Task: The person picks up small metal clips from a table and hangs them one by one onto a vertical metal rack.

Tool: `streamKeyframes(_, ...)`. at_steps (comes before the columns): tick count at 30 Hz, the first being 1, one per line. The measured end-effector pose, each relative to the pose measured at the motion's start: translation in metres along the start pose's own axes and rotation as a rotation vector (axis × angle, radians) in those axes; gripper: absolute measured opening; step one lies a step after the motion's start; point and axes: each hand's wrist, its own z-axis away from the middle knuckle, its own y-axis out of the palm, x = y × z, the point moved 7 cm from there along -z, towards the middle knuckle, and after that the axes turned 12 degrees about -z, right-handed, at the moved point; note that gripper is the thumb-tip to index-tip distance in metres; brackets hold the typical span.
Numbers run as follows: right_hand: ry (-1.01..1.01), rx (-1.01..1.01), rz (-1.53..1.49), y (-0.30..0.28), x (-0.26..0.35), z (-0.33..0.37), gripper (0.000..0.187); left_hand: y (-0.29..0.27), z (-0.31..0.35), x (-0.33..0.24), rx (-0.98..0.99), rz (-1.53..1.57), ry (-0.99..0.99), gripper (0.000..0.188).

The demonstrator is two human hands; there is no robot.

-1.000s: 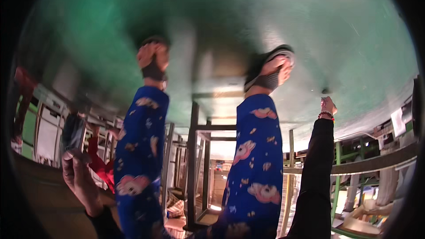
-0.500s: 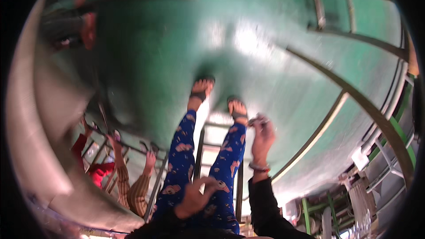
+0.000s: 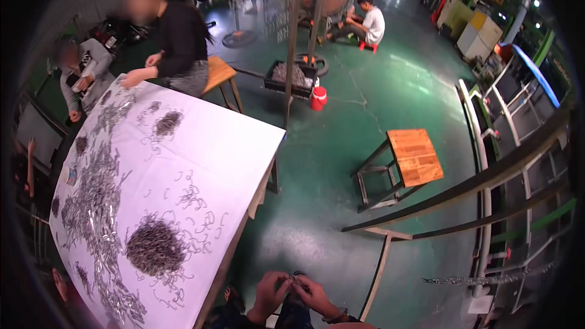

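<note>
Low in the view, my left hand [image 3: 268,293] and my right hand [image 3: 311,296] meet over my lap, close to the right of the table edge. The fingers of both are pinched together, almost tip to tip. A small dark thing seems to sit between the fingertips, too small to name. On the white-covered table [image 3: 237,128] lies a dense dark heap of small curved metal pieces [image 3: 155,247], with loose hook-shaped ones scattered round it. A long band of shiny metal pieces [image 3: 91,213] runs along the table's far left part.
A wooden-topped stool [image 3: 415,157] stands ahead on the green floor. Metal frame bars [image 3: 439,210] cross on the right. Co-workers [image 3: 183,39] are at the table's far end. Beyond are a black crate [image 3: 290,79], a red bucket [image 3: 319,99] and a seated person [image 3: 368,21].
The view has swung up from my legs and the floor to the table and room. My hands, apart before, are now together at the fingertips.
</note>
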Motion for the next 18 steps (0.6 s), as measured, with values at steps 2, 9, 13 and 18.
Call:
streamKeyframes(2,-0.114,-0.03,0.158,0.029,0.008,0.015,0.022,-0.036,0.013,-0.008,-0.054,0.036,0.033,0.012)
streamKeyframes(9,-0.223,0.106,-0.113,0.153,0.053,0.069,0.016,-0.148,0.109,-0.023,-0.29,-0.063,0.104,0.01)
streamKeyframes(13,-0.267,0.213,-0.216,0.209,0.069,0.113,0.017,-0.2,0.176,-0.041,-0.479,-0.212,0.15,0.009)
streamKeyframes(18,-0.362,0.271,-0.022,0.232,0.077,0.165,0.02,-0.219,0.238,-0.041,-0.623,-0.097,0.138,0.013)
